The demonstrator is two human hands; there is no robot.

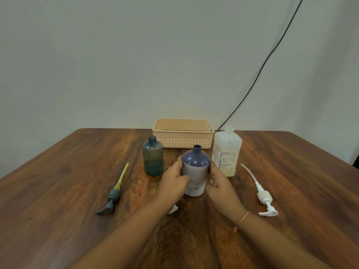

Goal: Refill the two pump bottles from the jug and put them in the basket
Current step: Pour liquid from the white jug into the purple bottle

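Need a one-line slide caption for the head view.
Both hands, left hand and right hand, grip the uncapped purple plastic bottle on the wooden table.

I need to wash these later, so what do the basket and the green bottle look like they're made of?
Basket: likely molded plastic, matte peach, judging by the evenly slotted walls. Green bottle: probably translucent tinted plastic, glossy, with a threaded open neck.

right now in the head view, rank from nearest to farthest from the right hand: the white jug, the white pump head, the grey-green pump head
1. White translucent plastic jug: just behind the right hand, almost touching its fingers.
2. White plastic pump head: lying on the table to the hand's right.
3. Grey-green pump head with the yellow tube: far left, beyond the left hand.
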